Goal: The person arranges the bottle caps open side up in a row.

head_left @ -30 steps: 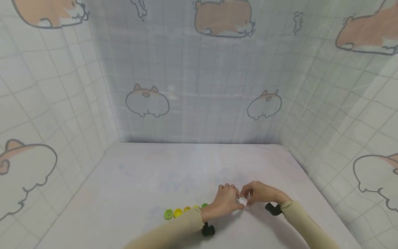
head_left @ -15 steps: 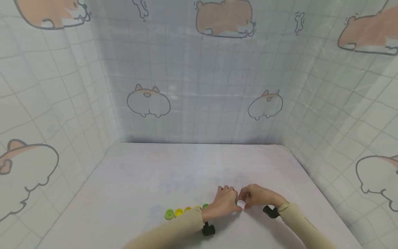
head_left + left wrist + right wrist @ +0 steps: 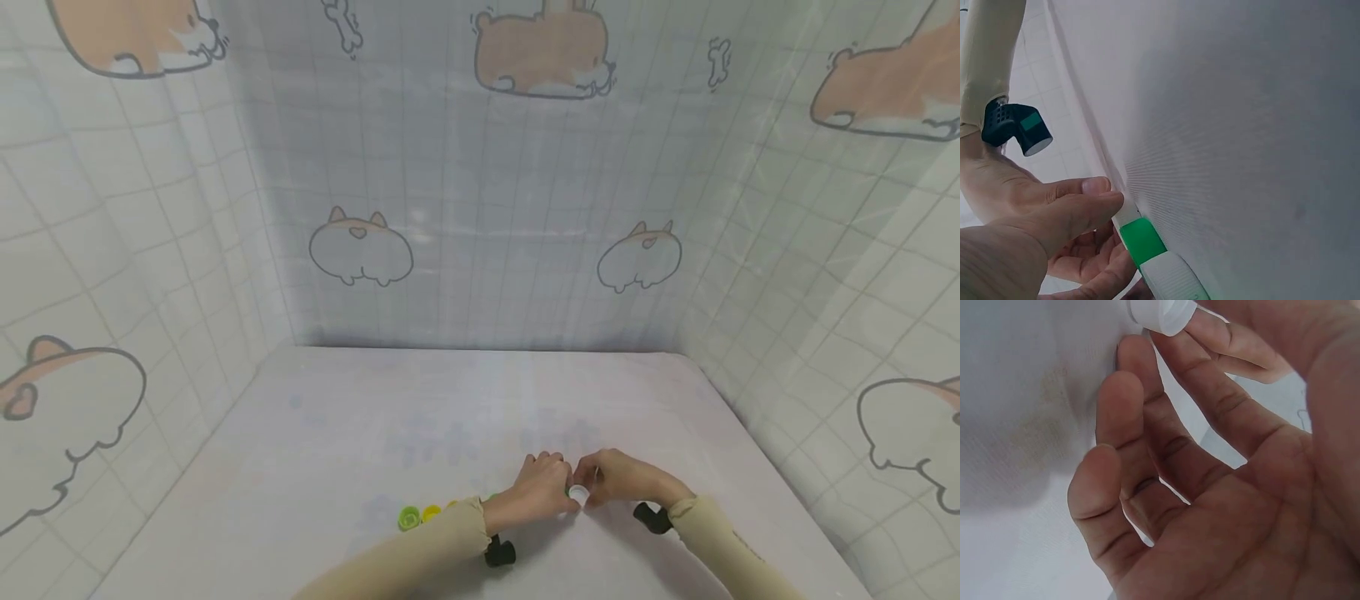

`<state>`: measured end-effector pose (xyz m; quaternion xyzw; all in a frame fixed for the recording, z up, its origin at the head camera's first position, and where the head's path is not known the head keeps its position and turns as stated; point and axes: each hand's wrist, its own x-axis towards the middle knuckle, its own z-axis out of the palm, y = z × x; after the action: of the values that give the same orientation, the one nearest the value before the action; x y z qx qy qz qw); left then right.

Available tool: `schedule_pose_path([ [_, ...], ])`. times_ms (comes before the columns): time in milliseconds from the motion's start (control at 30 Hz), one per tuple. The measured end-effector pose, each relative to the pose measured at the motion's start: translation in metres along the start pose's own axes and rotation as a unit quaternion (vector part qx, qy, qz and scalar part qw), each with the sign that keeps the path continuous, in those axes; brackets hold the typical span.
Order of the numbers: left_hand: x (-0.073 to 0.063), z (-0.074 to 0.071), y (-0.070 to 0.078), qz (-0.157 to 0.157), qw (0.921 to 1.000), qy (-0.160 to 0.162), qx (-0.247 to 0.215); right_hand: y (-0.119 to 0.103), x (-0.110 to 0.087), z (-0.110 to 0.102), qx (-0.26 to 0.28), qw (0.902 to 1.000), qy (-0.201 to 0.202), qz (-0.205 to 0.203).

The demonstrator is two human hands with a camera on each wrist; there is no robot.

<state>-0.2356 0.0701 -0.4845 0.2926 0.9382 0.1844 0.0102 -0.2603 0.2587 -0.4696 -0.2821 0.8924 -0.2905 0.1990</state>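
Low on the right half of the table in the head view, my two hands meet around small plastic caps. My right hand (image 3: 626, 477) pinches a white cap (image 3: 578, 495), which also shows at the top edge of the right wrist view, with the other fingers loosely bent below it. Thumb and fingers of my left hand (image 3: 536, 487) close on a green cap (image 3: 1142, 240) right beside the white one. A ribbed white cap (image 3: 1175, 278) sits against the green cap's near side in the left wrist view. My left hand hides part of this group from the head view.
A row of caps runs left of my hands, with a lime green cap (image 3: 408, 518) and a yellow cap (image 3: 431, 513) showing; my left sleeve (image 3: 420, 546) covers the others. Black wrist cameras (image 3: 652, 518) sit on both wrists. Patterned cloth walls (image 3: 480, 208) enclose the table (image 3: 375, 400).
My right hand and the white cap have moved slightly down and left, closer to my left hand. My left hand has shifted only a little. Both hands keep their grip.
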Motion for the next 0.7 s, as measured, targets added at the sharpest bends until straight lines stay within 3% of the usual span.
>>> schedule_pose_path([
  [300,0.000,-0.004,-0.005,-0.007,1.0000,0.001,-0.003,-0.005,0.003,-0.004,0.001,1.0000,-0.005,-0.003],
  [433,-0.001,-0.007,-0.009,-0.017,0.9998,-0.012,-0.001,-0.008,0.002,-0.010,-0.003,1.0000,0.000,-0.006],
  [700,-0.009,-0.032,-0.021,-0.014,0.9998,-0.012,-0.010,-0.021,0.001,-0.019,-0.027,0.9986,0.036,-0.027],
])
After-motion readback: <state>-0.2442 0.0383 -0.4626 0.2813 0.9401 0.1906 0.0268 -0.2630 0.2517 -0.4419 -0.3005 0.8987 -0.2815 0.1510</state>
